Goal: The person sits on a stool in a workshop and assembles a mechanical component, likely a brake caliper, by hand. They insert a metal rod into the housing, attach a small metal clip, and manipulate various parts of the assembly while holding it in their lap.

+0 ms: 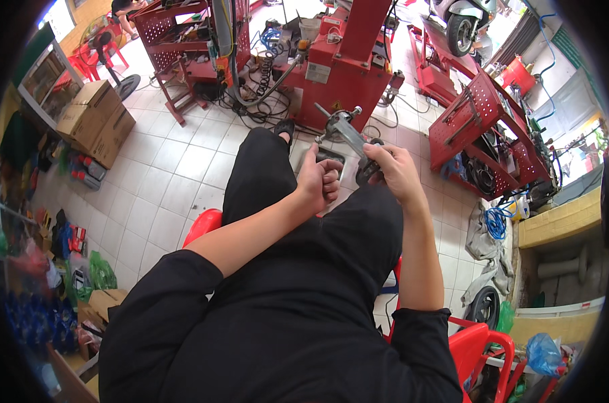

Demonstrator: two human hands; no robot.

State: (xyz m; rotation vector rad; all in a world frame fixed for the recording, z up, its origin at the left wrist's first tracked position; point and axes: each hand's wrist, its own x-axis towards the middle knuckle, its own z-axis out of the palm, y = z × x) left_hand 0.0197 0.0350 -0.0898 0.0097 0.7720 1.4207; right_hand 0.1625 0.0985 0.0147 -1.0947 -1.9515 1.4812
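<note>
My right hand (395,173) grips a grey metal mechanical part (348,133) by its near end, above my right knee. The part has a long, smooth body, a rounded head with a thin rod and bolt-like ends at the far side, and a dark round piece by my fingers. Its exact kind I cannot make out. My left hand (319,183) is closed with the thumb pointing up, close to one bolt-like end of the part. Whether the thumb touches that end is unclear, and the inside of the curled fingers is hidden. A dark shallow tray (329,160) lies on the floor beneath.
A red machine (338,87) with cables and hoses stands ahead. Red perforated carts (476,134) are at right and far left. Cardboard boxes (97,121) sit at left. A scooter wheel (460,35) is at far right. Red plastic chairs (471,346) are beside me.
</note>
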